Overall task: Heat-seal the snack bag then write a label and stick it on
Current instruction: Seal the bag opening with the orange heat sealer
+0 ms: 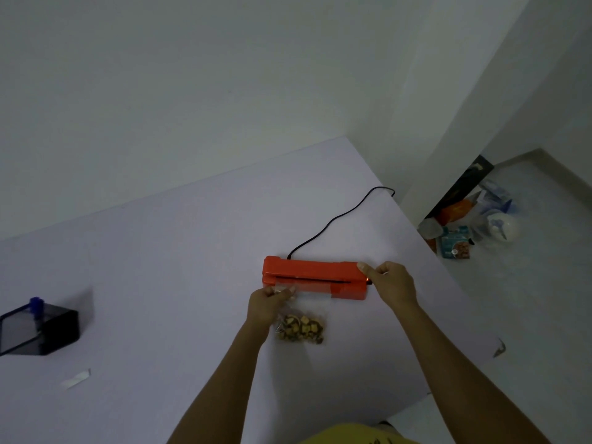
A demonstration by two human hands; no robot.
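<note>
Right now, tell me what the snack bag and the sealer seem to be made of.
Snack bag: thin clear plastic film, glossy; the snack pieces show through it and it crinkles under the left hand. Sealer: orange casing, likely moulded plastic, smooth with a slight sheen and rounded edges; I cannot be certain from this view.

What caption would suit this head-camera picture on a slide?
Left hand pinches a clear snack bag at the orange heat sealer; right hand holds the sealer's end.

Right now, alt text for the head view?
Left hand pinches a clear plastic snack bag against an orange heat sealer; right hand grips the sealer's right end, on a white table.
</note>
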